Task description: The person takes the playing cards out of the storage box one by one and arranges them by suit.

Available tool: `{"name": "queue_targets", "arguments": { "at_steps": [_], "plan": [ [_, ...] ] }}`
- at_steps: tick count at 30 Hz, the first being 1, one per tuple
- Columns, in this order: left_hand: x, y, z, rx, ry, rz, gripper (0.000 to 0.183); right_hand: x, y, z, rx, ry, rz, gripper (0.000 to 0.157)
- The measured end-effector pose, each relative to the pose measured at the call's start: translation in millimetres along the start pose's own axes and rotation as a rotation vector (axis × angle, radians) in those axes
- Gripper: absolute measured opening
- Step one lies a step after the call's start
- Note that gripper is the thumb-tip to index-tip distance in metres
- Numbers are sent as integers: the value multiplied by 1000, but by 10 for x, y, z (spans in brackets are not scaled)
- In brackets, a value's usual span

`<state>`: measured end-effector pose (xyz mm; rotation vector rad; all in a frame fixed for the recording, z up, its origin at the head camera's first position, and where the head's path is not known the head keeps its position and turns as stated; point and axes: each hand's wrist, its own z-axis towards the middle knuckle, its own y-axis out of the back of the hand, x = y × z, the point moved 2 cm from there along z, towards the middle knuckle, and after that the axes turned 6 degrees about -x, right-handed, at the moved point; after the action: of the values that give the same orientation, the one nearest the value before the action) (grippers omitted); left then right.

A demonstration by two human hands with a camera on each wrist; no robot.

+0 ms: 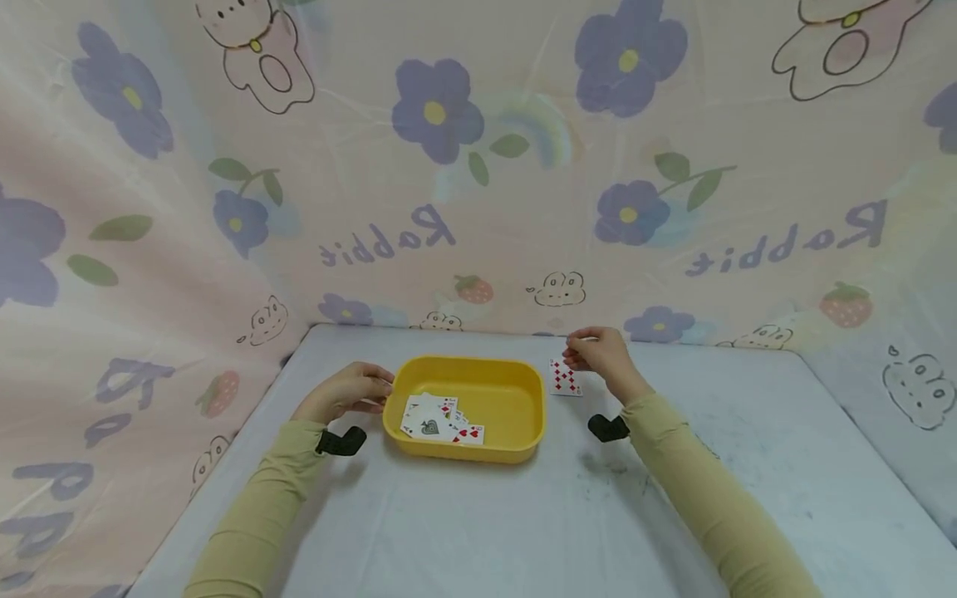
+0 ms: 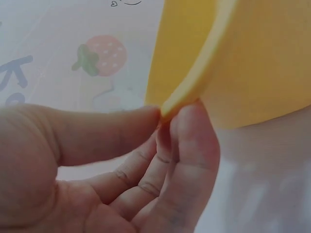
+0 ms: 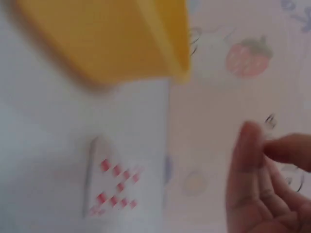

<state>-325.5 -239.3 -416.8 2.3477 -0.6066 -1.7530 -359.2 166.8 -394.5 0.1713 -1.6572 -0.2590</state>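
Note:
My left hand [image 1: 350, 390] pinches the left rim of a yellow plastic basin [image 1: 467, 455]; in the left wrist view the thumb and fingers [image 2: 194, 141] meet on that rim. Inside the basin, several playing cards [image 1: 434, 419] lie face up in a loose pile at the left, an ace of spades among them. A diamonds card [image 1: 566, 384] lies face up on the table right of the basin. Above it hovers my right hand [image 1: 604, 359], thumb and fingertips close together, with nothing visible between them. Whether more cards lie under the diamonds card, I cannot tell.
The table has a white cover [image 1: 478, 531]. A patterned curtain [image 1: 508, 282] with flowers and rabbits hangs along the back and sides. Each wrist carries a black strap mount, the right one [image 1: 608, 428] low over the table.

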Motion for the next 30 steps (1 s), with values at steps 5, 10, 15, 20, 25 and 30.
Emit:
{"name": "queue_targets", "arguments": {
  "at_steps": [5, 10, 15, 20, 25, 30],
  "plan": [
    [3, 33, 10, 5, -9, 5, 32, 324, -360, 9, 162, 62, -42, 27],
    [2, 43, 12, 3, 0, 11, 31, 392, -809, -2, 265, 46, -32, 24],
    [14, 37, 11, -1, 1, 17, 31, 340, -1200, -56, 455, -42, -55, 33],
    [16, 12, 16, -3, 0, 24, 29, 228, -1443, -108, 616, -56, -162, 33],
    [-5, -6, 11, -16, 12, 20, 28, 170, -1560, -177, 705, -61, -254, 25],
    [-25, -12, -11, -17, 9, 28, 29, 187, -1617, -255, 748, -97, -299, 21]
  ]
}}
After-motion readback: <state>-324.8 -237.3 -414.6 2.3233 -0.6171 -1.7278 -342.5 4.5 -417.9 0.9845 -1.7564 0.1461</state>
